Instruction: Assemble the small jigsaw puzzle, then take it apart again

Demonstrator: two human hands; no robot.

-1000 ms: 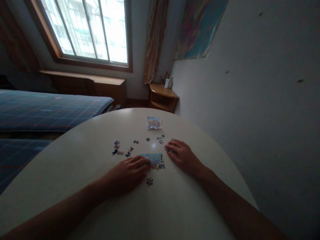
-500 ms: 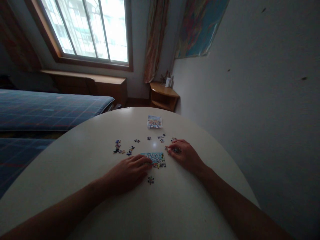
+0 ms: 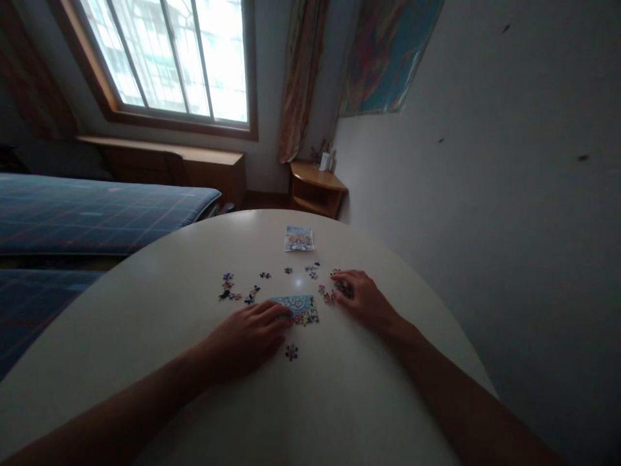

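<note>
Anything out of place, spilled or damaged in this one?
One jigsaw piece lies alone on the near side of the joined puzzle section, apart from the other loose pieces. Dark spots also mark the pale wall. No spill shows.

Part-built jigsaw [image 3: 303, 309]: printed cardboard look, smooth face
Loose puzzle piece [image 3: 292, 352]: same printed card look, finish too small to tell
Picture sheet [image 3: 299, 239]: paper-like, thin, printed
Round table [image 3: 339, 401]: smooth, hard top, semi-gloss, light spots reflecting; base material unclear
Plaid mattress [image 3: 97, 217]: woven-looking cloth, mostly matt, piped edge
Window frame [image 3: 179, 126]: wood, varnished look
Window panes [image 3: 226, 65]: clear glass, smooth
Curtain [image 3: 301, 84]: soft cloth, folded, faint sheen
Corner cabinet [image 3: 315, 173]: wood, polished top
Desk [image 3: 213, 155]: wood, smooth top
Wall poster [image 3: 383, 65]: glossy sheet, shiny edge
Wall [image 3: 460, 226]: matt, painted look, mostly smooth
</note>
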